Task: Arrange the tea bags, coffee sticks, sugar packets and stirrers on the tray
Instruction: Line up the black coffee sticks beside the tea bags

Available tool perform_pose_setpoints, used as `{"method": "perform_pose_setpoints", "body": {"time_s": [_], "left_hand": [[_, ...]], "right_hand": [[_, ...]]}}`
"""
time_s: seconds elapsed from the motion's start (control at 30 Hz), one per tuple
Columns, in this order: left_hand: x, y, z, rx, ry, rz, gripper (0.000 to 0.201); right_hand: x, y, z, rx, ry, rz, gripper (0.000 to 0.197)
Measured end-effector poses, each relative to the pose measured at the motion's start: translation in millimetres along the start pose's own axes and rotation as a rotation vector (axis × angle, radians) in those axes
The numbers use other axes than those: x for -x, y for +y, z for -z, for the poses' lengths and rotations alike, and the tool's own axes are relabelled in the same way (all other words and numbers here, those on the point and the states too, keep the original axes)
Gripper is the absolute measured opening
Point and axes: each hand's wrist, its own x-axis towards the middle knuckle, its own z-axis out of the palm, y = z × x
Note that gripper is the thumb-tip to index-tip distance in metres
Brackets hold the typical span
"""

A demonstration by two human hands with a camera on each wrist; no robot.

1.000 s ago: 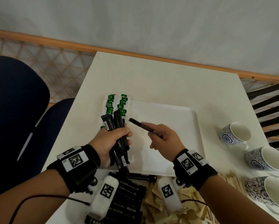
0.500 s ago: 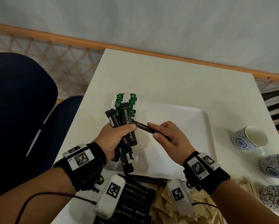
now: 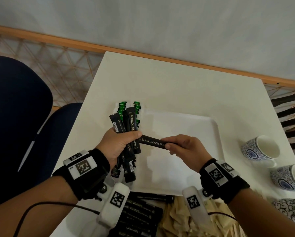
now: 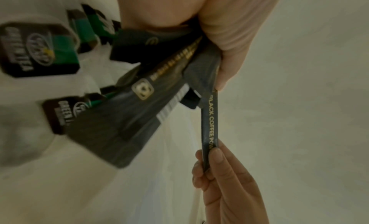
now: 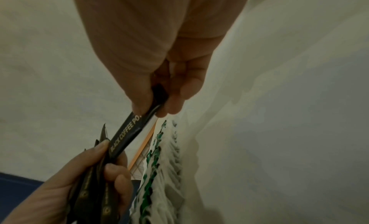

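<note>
My left hand (image 3: 122,142) grips a bundle of black coffee sticks (image 3: 132,132) upright over the left edge of the white tray (image 3: 211,134). My right hand (image 3: 182,146) pinches a single coffee stick (image 3: 151,142) by one end, and its other end touches the left thumb and the bundle. The left wrist view shows that stick (image 4: 209,124) between both hands. Two rows of green-tagged tea bags (image 3: 122,106) lie along the tray's left side, seen also in the right wrist view (image 5: 159,156).
More black coffee sticks (image 3: 139,214), tan sugar packets (image 3: 175,218) and wooden stirrers (image 3: 232,230) lie at the table's near edge. Three blue-patterned cups (image 3: 259,147) stand at the right. A dark blue chair (image 3: 15,117) is at the left.
My right hand has brought its single stick leftward until its tip meets the bundle in my left hand. The bundle stays over the tray's left edge.
</note>
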Motion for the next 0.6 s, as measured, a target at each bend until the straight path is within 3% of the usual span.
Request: {"method": "perform_pose_setpoints", "body": {"time_s": [0.13,0.27,0.37,0.6], "left_hand": [[-3.8,1.1,-1.8,0.005,0.027,-0.019,0.024],[-7.1,7.3,1.4,0.059,-0.025,0.08,0.016],[-10.9,9.4,3.1,0.062,-0.052,0.122,0.005],[-25.2,9.3,2.1,0.08,-0.03,0.131,0.007]], "right_hand": [[-22.3,1.6,8.6,0.176,0.092,0.059,0.019],[-60.5,10.4,23.3,0.379,0.259,0.048,0.018],[-85.6,13.1,28.1,0.482,0.232,-0.018,0.018],[-120.7,15.7,31.8,0.667,0.184,0.01,0.02]]}}
